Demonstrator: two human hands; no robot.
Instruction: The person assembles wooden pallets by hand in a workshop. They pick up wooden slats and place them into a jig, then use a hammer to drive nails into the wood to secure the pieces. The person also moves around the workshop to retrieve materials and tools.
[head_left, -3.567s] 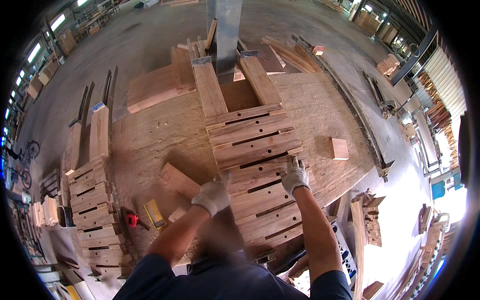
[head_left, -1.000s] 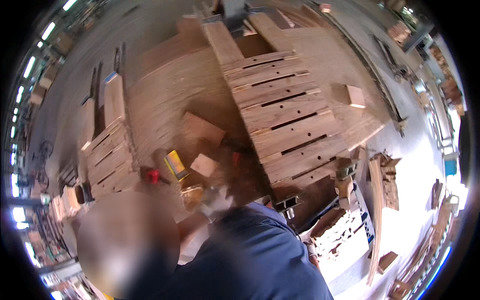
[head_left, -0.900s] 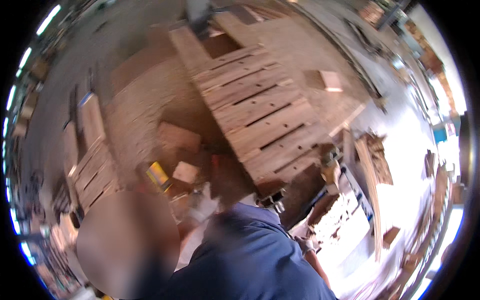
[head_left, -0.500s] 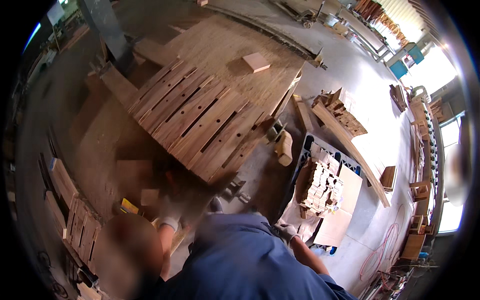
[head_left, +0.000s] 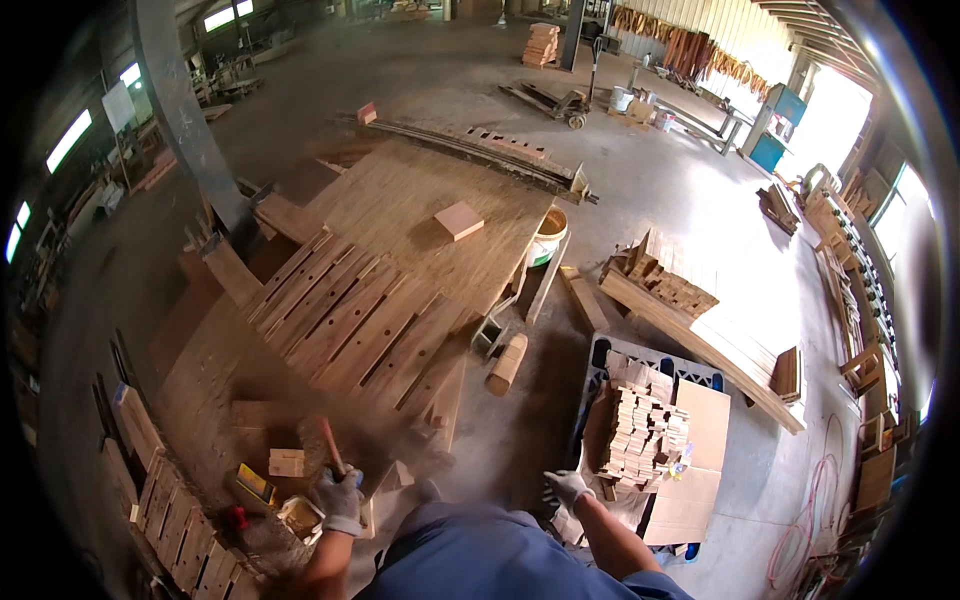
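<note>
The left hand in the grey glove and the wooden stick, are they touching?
Touching. The head view shows the gloved left hand closed around the lower end of the wooden stick, which rises out of the fist with no gap visible.

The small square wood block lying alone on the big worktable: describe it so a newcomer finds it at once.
Start at the large wooden worktable. Beyond the slatted pallet lies bare board, and there sits the small square block. It lies alone, paler and flatter than anything near it.
</note>
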